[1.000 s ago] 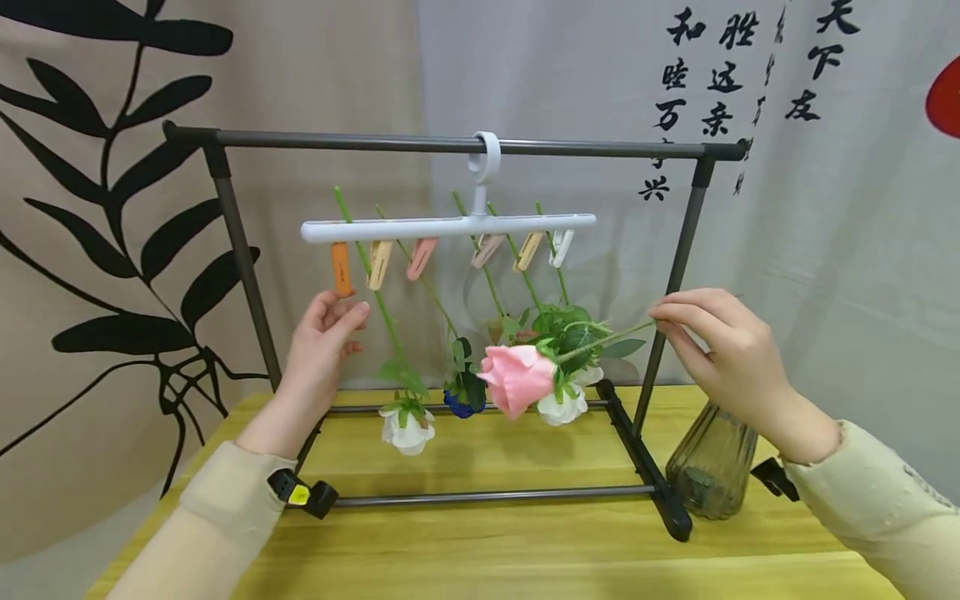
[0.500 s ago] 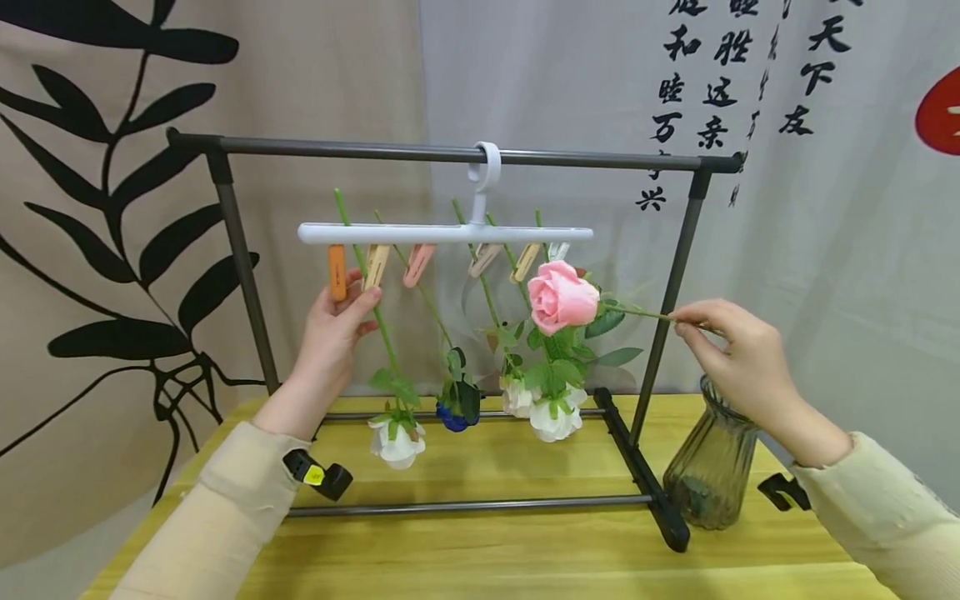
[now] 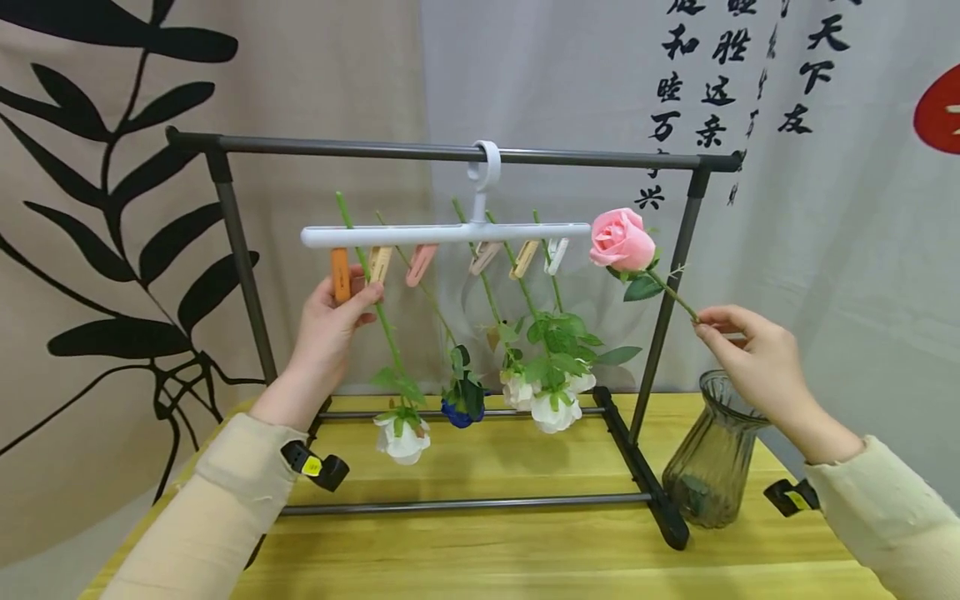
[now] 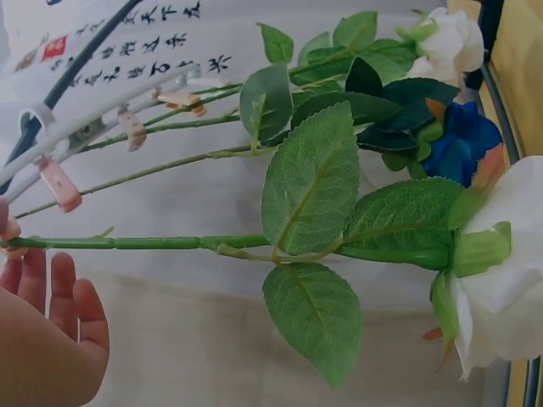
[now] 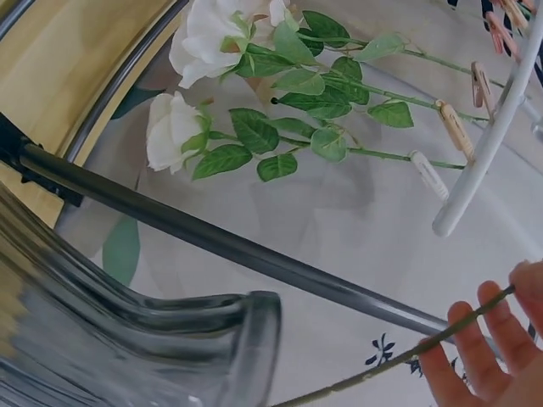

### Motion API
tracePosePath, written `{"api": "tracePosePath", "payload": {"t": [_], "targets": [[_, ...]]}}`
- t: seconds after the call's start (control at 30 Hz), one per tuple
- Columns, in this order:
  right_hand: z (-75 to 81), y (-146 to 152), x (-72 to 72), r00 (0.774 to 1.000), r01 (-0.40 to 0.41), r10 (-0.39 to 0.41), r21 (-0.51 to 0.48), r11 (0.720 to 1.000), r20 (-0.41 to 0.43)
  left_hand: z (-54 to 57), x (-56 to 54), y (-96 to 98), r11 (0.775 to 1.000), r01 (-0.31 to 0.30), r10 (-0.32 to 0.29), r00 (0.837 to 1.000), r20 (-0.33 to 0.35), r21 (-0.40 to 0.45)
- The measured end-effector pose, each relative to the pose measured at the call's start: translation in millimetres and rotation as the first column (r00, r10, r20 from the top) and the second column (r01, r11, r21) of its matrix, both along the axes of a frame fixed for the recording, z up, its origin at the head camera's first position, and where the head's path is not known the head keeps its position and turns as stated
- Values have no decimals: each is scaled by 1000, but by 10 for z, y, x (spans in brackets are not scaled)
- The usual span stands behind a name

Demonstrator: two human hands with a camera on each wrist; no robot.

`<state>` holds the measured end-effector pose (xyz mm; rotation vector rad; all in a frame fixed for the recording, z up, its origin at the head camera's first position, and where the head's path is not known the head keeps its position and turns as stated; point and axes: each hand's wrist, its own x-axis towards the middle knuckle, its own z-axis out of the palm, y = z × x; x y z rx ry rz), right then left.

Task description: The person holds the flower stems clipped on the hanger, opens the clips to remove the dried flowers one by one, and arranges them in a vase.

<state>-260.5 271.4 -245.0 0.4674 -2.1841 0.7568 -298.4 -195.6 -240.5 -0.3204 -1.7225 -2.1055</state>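
Pink green-stemmed rose [image 3: 622, 239] pinched by right grip [image 3: 772, 367], beige plastic clip [image 3: 381, 262] by left grip [image 3: 318, 333] — if squeezed, leafy white rose [image 3: 402, 437] could fall.

Yellow wood-grain table [image 3: 480, 550], w/ dk rack [image 3: 375, 149] standing on it, ribbed glass vase [image 3: 708, 467] upright on top, beside rack's R foot [image 3: 640, 467]

Our right hand [image 5: 496, 373] pinches a stem [image 5: 382, 366] near the vase [image 5: 170, 339]; beyond the pole [image 5: 229, 241], pegs [image 5: 454, 131] on a bar [image 5: 485, 153] hold white roses [image 5: 172, 131].
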Motion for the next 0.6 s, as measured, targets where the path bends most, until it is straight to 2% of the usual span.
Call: {"api": "tracePosePath", "payload": {"t": [0.17,0.37,0.5,0.6], "targets": [[-22,70,-23,993,13,-8,-39,999,119,14,-3,-16,1000,-3,3,1000,-2,-12],[-62,194,-77,970,-4,34,-124,992,239,36,-2,-19,999,-11,11,1000,0,-36],[-120,311,-102,940,-19,61,-127,992,336,42,-5,-4,1000,-10,10,1000,6,-24],[-173,386,-124,903,-31,63,-83,996,426,37,-3,-24,1000,1,0,1000,5,-13]]}}
